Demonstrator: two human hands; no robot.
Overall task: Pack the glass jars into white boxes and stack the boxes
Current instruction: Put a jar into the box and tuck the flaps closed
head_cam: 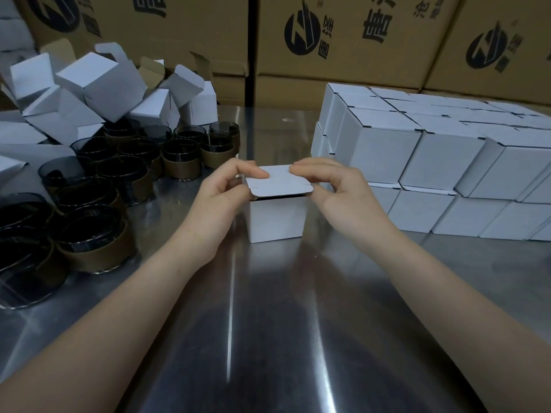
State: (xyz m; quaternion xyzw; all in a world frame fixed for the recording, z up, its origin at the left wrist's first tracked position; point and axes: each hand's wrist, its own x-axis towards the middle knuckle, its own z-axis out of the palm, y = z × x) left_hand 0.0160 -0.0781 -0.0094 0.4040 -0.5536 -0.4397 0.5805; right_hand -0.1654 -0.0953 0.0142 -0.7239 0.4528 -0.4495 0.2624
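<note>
The fingers (253, 172) of the left hand (220, 189) were curled over the left edge of the lid flap (278, 182), index finger on top and thumb against the corner, pinching it. The fingers (304, 171) of the right hand (337, 186) gripped the right edge in the same way, thumb at the rounded corner. The flap lay nearly flat over the white box (277, 220), its tuck tab jutting towards the person, with a dark slit showing under its front edge. What sat inside could not be told.

The box was a plain white card cube with no print, standing upright at the middle of the shiny metal surface (268, 323), between the two forearms.

To the left stood a crowd of glass jars (182, 156), smoky dark glass with a brown band round the lower half, open-topped and upright. Behind them lay a jumbled heap of open white boxes (89, 84), flaps raised, several tipped over. To the right, closed white boxes (417, 150) stood stacked two high in neat rows.

Along the back rose brown cartons (343, 40), each printed with a round black logo and large black Chinese characters that ran at a slant; a small circled mark sat by one logo, but I could not read the wording with confidence.
</note>
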